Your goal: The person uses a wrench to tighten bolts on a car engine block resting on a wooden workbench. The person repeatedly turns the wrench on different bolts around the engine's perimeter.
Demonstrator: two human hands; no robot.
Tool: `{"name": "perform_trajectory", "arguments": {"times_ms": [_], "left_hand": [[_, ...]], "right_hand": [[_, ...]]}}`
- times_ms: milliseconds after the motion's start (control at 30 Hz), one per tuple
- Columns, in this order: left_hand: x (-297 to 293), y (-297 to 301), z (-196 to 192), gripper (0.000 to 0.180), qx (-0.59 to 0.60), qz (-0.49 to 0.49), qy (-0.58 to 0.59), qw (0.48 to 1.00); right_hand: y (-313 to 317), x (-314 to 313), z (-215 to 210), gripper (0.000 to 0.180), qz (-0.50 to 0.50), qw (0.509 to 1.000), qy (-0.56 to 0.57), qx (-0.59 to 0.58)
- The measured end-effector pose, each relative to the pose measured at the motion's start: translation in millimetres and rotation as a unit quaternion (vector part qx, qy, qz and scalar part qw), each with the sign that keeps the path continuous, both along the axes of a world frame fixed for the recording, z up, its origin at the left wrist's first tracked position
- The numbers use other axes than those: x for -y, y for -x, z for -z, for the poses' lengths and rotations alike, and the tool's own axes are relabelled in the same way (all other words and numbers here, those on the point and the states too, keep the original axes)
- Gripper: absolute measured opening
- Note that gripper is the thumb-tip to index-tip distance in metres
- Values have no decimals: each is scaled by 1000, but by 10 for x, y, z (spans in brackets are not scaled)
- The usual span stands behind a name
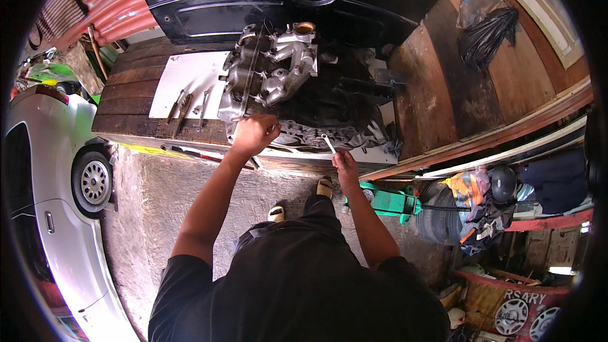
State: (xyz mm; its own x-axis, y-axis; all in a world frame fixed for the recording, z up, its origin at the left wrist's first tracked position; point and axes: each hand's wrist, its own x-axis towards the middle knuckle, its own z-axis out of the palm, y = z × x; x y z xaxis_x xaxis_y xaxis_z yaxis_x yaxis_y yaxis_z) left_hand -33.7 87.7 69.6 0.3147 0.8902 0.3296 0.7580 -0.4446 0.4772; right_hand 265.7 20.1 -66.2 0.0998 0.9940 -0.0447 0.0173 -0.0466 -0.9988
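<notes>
A grey metal engine assembly [272, 69] with a manifold on top stands on a wooden platform [133, 101]. My left hand [254, 134] rests closed against the engine's near lower edge. Whether it grips a part there is unclear. My right hand [345, 164] holds a small silver wrench [329, 144] by its lower end, just in front of the engine's dark near side. My two feet show on the concrete floor below.
Several hand tools [183, 106] lie on a white sheet [190, 79] left of the engine. A white car [57, 202] stands at the left. A green floor jack [386, 201] sits right of my feet. Black bags [491, 35] lie at the far right, a tyre [434, 218] and clutter below them.
</notes>
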Motion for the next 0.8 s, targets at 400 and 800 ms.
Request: {"name": "perform_trajectory", "arguments": {"times_ms": [400, 800], "left_hand": [[-15, 21, 44, 15, 15, 5, 22, 1000], [28, -10, -44, 14, 16, -5, -13, 1000]], "right_hand": [[432, -175, 575, 20, 49, 998, -41, 27], [497, -231, 602, 26, 78, 955, -84, 272]]}}
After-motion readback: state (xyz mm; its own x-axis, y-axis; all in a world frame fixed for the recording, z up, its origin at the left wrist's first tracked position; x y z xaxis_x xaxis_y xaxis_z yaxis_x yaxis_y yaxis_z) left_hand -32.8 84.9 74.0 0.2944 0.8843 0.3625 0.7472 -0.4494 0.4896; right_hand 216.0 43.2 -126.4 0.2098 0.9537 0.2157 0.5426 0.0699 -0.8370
